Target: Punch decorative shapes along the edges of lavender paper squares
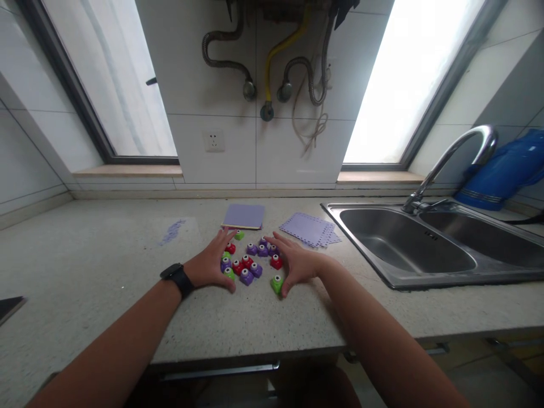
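Several small red, purple and green craft punches lie in a loose group on the speckled countertop point(106, 243). My left hand point(212, 262) curves round the left side of the group, fingers spread, beside a red punch point(230, 248) and a green one point(229, 273). On the right side my right hand point(297, 262) is also spread, next to a red punch point(276, 261), with its thumb at a green punch point(277, 284). Purple punches point(246, 276) sit between the hands. Behind them are a stack of purple paper point(243, 216) and fanned purple sheets with punched edges point(308, 228).
A double steel sink point(408, 241) with a curved tap point(450, 153) is at the right, a blue thermos point(504, 170) behind it. Purple scraps point(173, 231) lie on the counter at the left. A dark object point(11, 307) is at the far left edge.
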A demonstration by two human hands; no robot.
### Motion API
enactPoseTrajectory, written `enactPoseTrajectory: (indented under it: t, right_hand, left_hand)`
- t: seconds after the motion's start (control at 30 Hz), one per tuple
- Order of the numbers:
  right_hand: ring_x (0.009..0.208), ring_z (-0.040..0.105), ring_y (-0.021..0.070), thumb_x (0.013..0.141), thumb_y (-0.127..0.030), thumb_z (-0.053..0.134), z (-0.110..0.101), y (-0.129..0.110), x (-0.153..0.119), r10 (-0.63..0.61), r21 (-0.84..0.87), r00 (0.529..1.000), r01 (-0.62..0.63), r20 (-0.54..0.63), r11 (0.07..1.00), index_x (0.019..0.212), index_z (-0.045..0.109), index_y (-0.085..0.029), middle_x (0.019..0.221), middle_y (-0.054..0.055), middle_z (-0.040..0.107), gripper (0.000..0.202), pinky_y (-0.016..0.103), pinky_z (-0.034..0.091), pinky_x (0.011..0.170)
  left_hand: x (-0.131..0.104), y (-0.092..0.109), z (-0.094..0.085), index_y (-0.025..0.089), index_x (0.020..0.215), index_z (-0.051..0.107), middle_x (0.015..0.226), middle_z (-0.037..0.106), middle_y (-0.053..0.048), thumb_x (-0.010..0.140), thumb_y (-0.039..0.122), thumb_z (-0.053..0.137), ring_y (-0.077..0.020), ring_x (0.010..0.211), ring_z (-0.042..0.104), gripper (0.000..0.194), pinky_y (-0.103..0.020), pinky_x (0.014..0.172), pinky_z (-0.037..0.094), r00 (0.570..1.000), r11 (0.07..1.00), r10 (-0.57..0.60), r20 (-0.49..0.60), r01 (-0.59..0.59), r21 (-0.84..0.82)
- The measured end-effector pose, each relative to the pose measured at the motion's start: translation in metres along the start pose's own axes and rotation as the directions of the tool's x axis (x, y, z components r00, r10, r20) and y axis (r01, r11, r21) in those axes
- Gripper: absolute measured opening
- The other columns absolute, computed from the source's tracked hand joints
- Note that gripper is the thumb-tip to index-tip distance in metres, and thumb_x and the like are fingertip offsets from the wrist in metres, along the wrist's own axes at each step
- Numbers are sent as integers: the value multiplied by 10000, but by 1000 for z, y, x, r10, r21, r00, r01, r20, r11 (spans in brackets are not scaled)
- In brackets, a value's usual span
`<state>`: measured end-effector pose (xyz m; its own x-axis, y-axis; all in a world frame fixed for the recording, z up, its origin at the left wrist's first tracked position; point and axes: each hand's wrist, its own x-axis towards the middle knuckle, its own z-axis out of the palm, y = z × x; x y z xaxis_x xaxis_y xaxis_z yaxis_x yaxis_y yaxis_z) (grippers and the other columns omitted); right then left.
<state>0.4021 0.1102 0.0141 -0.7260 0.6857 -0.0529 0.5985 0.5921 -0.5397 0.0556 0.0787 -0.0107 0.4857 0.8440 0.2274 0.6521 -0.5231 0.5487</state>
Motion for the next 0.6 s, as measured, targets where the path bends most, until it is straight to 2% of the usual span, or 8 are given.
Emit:
enactPoseTrajectory:
  t: [0.1,0.17,0.33,0.43,0.5,0.6]
  right_hand:
    - [1617,31,506,427,-676,990,4,-3,6,18,-45,1000,-18,-3,999,1704,100,-370,1792,140,-24,1586,695,121,1277]
    - [1623,54,484,452,-714,965,7,-5,11,8,-56,1000,-9,-14,998,1709,82,-346,1790,154,6,1579,671,135,1285]
    - [1611,176,450,522,-745,925,20,-11,26,-91,-33,992,88,-84,996,1705,121,-336,1772,150,122,1487,637,234,1277]
    - [1575,290,407,574,-744,903,28,-18,33,-146,-30,981,144,-126,989,1687,224,-257,1715,182,240,1391,565,280,1281]
    - [1545,347,389,610,-729,892,32,-24,37,-167,-33,975,164,-147,986,1668,271,-213,1670,199,303,1330,535,299,1279]
    - [1535,362,388,636,-699,893,37,-32,40,-185,-38,969,181,-163,983,1667,260,-199,1654,206,312,1308,532,314,1273]
  left_hand:
    - [11,-10,-1,247,1705,67,1765,64,-278,374,591,1036,-495,1619,22,1681,-711,1268,118,999,998,26,29,-25,-52]
    - [16,-13,0,250,1705,65,1760,108,-274,367,572,1042,-492,1617,85,1688,-702,1269,139,998,996,35,45,-32,-82]
    - [21,-7,6,250,1699,147,1697,278,-249,401,596,1028,-477,1562,285,1606,-671,1265,217,998,993,38,52,-32,-118]
    - [21,0,9,245,1686,221,1594,389,-204,409,594,1024,-457,1505,376,1548,-638,1262,265,998,992,51,40,-46,-120]
    - [20,4,10,248,1671,274,1535,412,-178,407,605,1019,-450,1463,424,1510,-629,1249,307,998,991,52,32,-48,-121]
    - [17,5,11,218,1630,363,1499,396,-174,402,645,1005,-450,1437,443,1450,-618,1245,330,999,992,42,17,-40,-118]
